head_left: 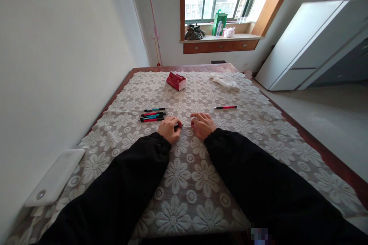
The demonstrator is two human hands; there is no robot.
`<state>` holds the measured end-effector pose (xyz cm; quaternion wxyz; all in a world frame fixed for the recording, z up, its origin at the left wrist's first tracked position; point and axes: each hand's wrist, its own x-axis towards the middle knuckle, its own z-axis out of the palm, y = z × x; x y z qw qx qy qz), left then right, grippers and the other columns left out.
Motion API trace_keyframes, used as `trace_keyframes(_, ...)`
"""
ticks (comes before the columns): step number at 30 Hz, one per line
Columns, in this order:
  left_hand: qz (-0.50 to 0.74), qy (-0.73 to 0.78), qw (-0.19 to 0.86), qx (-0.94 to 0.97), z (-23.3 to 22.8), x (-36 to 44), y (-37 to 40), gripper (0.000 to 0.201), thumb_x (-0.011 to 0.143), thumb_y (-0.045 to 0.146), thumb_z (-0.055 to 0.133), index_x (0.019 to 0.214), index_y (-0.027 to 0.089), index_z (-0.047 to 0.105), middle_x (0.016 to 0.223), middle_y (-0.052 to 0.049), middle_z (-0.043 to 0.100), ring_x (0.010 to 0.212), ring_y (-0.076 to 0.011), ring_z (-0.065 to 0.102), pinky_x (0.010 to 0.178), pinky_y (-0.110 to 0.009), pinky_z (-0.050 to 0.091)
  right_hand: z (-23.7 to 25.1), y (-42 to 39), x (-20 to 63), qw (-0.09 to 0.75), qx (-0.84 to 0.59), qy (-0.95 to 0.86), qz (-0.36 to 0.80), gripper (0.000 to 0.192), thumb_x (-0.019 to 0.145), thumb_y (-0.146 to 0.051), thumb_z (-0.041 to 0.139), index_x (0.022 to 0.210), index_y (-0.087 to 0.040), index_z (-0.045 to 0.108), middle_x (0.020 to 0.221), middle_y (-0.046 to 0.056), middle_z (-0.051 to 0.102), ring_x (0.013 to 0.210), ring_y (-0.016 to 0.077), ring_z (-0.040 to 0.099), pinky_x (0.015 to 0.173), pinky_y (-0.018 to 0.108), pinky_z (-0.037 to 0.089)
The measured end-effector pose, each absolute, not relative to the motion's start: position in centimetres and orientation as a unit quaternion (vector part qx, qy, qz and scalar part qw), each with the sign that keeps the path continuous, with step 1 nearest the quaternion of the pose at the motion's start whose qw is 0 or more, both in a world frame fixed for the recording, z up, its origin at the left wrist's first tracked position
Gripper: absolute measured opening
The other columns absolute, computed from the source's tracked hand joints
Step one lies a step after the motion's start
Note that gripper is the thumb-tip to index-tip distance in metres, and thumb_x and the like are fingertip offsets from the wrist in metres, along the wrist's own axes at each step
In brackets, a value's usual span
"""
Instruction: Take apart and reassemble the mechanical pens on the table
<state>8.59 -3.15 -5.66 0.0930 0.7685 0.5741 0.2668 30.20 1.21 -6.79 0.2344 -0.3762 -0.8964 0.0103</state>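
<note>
My left hand (169, 130) rests low over the lace tablecloth, its fingers closed round a dark pen (178, 125) that is mostly hidden. Just to the right is my right hand (203, 125), with thumb and fingers pinched together. A thin pale thing seems to show in the gap between the hands, but what the right fingers hold is too small to make out. Beyond my left hand lies a small pile of red, teal and black pens (153, 116), with a teal and black pen (155, 110) just behind it. A red and black pen (227, 107) lies alone on the right.
A red tissue pack (176, 81) and a crumpled white cloth or bag (225, 82) lie toward the far edge of the tablecloth (189, 176). A white box-like device (56, 178) stands by the left wall. A fridge (304, 46) stands beyond the table on the right.
</note>
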Motion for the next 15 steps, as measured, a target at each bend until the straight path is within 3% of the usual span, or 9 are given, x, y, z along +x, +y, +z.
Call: trace_keyframes(15, 0.262, 0.574, 0.091, 0.771, -5.78, 8.52, -3.05, 0.013, 0.080, 0.016, 0.062, 0.088, 0.023, 0.070, 0.102, -0.006, 0.072, 0.101, -0.0267, 0.064, 0.093, -0.041, 0.053, -6.77, 1.23, 30.18, 0.226, -0.382, -0.896, 0.019, 0.012, 0.091, -0.018, 0.061, 0.095, -0.022, 0.071, 0.131, 0.008, 0.070, 0.119, 0.0260, 0.059, 0.101, 0.042, 0.041)
